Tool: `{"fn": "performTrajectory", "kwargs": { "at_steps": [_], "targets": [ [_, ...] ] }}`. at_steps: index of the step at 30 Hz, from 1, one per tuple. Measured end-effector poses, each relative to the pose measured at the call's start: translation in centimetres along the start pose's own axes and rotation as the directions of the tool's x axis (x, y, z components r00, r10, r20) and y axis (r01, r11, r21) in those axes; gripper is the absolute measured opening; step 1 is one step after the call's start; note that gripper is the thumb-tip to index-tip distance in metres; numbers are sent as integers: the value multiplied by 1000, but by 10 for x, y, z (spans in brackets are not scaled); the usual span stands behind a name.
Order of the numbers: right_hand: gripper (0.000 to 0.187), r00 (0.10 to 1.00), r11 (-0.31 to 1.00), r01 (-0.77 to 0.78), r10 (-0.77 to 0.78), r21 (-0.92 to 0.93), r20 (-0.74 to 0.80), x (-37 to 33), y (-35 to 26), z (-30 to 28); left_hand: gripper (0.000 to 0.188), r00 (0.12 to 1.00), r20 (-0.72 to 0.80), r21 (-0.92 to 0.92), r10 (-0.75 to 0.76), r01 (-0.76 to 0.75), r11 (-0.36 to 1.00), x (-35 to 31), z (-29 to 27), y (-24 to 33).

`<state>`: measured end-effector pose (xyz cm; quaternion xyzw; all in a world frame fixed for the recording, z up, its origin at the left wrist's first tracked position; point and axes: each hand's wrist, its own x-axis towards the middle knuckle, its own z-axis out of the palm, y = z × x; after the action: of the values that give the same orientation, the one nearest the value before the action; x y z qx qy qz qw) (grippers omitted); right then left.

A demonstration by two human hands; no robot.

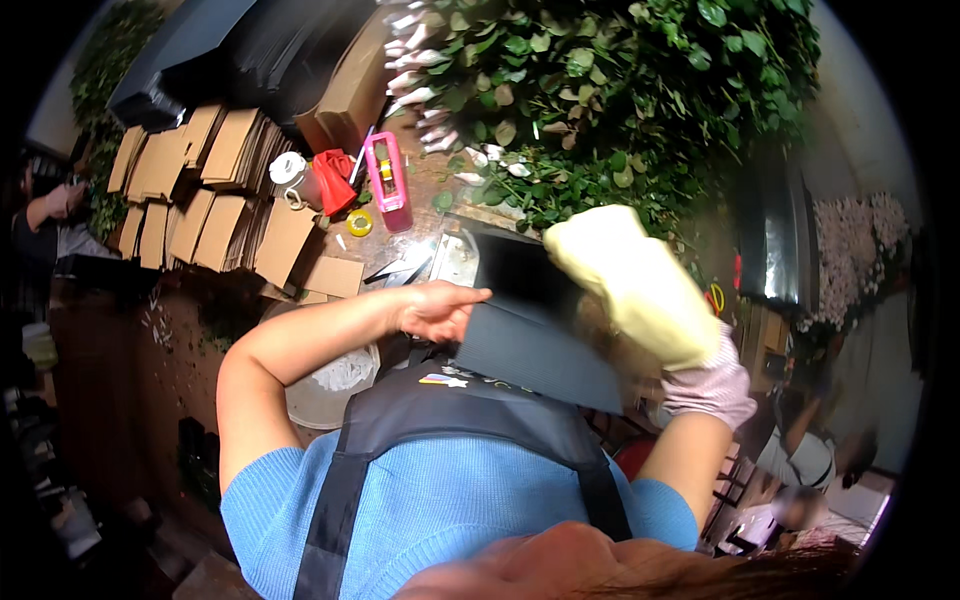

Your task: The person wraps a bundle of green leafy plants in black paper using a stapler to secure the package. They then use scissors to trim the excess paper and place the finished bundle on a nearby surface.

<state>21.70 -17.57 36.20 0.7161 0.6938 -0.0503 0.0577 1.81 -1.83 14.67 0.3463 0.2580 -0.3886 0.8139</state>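
Note:
My left hand [440,311] is bare and pinches the left edge of a dark grey ribbed sheet [540,352] held in front of my apron. Behind the sheet lies a black, blurred surface [515,270]; I cannot make out whether both are one piece. My right hand [645,290], in a pale yellow glove with a pink cuff, is at the right above the sheet. Motion smears it, and its fingers do not show apart. Scissors [402,265] lie on the table beyond my left hand. A pink tape dispenser [388,185] stands farther off.
A large heap of leafy stems [600,90] covers the far right of the table. Cardboard stacks [205,195], a white bottle [290,170], a red bag [335,180] and a yellow tape roll [359,222] stand left. Pale pink flowers [860,250] and a person [800,455] are at right.

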Motion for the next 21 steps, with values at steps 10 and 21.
{"fn": "performTrajectory", "kwargs": {
  "at_steps": [10,21],
  "targets": [
    [13,989,987,-139,134,81,56,64,21,130,32,822,29,940,569,171,-295,61,-75,29],
    [50,993,886,-104,121,453,-9,44,-3,113,104,467,406,874,785,51,-482,117,-111,-21]
  ]
}}
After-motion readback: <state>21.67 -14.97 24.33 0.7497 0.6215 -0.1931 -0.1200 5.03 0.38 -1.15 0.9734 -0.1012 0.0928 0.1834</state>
